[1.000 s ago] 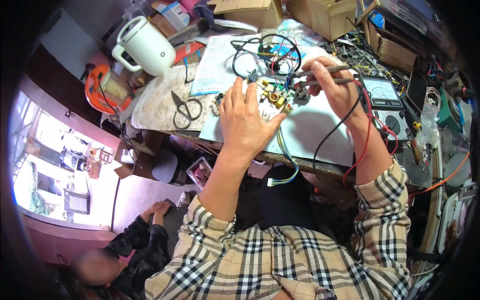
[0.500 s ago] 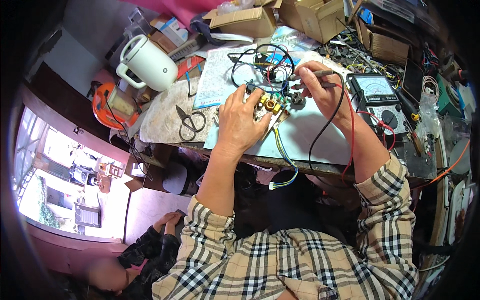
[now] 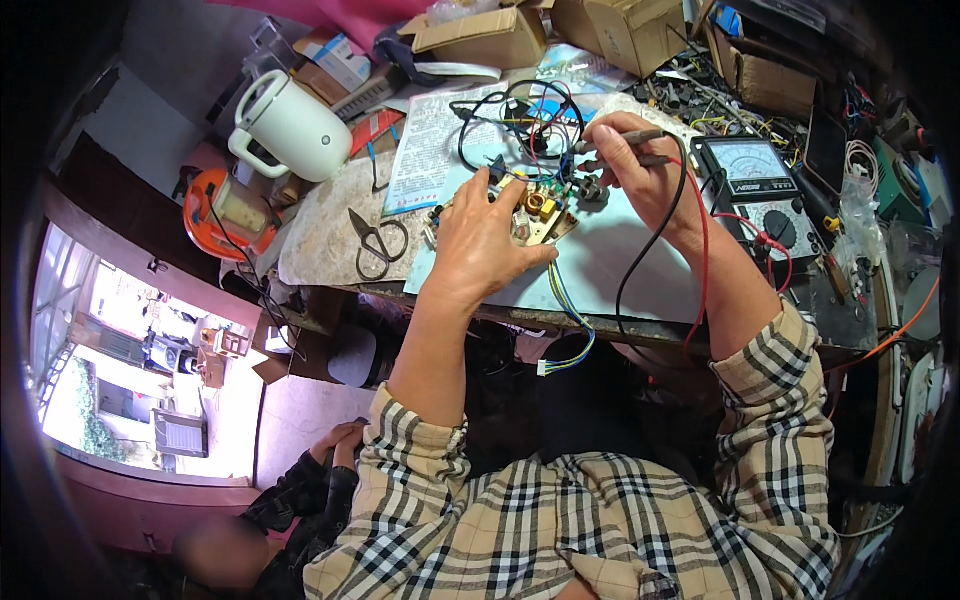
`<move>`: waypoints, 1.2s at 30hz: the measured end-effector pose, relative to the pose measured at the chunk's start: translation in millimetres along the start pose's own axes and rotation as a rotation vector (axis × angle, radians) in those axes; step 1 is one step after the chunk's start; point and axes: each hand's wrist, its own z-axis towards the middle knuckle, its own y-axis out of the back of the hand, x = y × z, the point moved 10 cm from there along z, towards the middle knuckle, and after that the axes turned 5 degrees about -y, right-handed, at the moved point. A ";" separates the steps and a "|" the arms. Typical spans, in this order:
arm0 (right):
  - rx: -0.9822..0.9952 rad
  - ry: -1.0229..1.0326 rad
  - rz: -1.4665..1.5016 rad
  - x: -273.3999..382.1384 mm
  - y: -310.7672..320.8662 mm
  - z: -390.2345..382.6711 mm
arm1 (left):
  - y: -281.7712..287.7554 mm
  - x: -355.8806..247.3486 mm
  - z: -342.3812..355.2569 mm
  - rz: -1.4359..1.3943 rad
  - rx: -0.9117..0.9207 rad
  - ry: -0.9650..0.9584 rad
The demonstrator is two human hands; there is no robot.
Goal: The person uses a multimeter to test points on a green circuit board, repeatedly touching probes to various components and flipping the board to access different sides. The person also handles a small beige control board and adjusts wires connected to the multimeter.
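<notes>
A circuit board [image 3: 545,232] with a copper coil and yellow parts lies on the pale blue sheet [image 3: 640,265]. My left hand [image 3: 470,235] spans its left part, fingers on the far side and thumb at the near edge, steadying it. In my right hand [image 3: 650,185] are two dark test probes [image 3: 638,137], their tips pointing left near the board's far right end. A black and a red lead trail from them. The analog multimeter [image 3: 750,180] stands to the right of that hand. A bundle of coloured wires [image 3: 572,310] with a white plug hangs from the board over the bench edge.
Scissors [image 3: 374,250], a printed sheet [image 3: 425,150] and a white kettle [image 3: 295,130] are on the left. Beyond the board lies a looped black cable [image 3: 465,150]. Loose parts [image 3: 690,100] and cardboard boxes [image 3: 620,35] crowd the back. A seated person [image 3: 300,500] is at lower left.
My left thumb has slid toward me, from over the board to its near edge. My right hand has shifted slightly up and left with both probes.
</notes>
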 end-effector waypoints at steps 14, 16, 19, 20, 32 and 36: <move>0.144 -0.113 0.039 -6.2 -11.5 -1.8 | 13.1 -18.5 -8.8 0.102 -0.220 -0.072; 0.180 -0.162 0.077 -5.5 -17.3 -3.5 | 16.6 -22.3 -11.9 0.144 -0.256 -0.084; 0.195 -0.158 0.042 -5.2 -20.3 -4.6 | 17.1 -25.6 -12.6 0.159 -0.268 -0.093; 0.205 -0.147 0.041 -5.3 -20.5 -4.0 | 17.2 -26.0 -12.7 0.157 -0.266 -0.092; 0.266 -0.149 0.000 -9.0 -29.4 -6.6 | 15.2 -27.7 -14.6 0.167 -0.267 -0.101; 0.285 -0.160 0.000 -10.9 -29.6 -5.9 | 18.1 -28.7 -16.0 0.185 -0.293 -0.113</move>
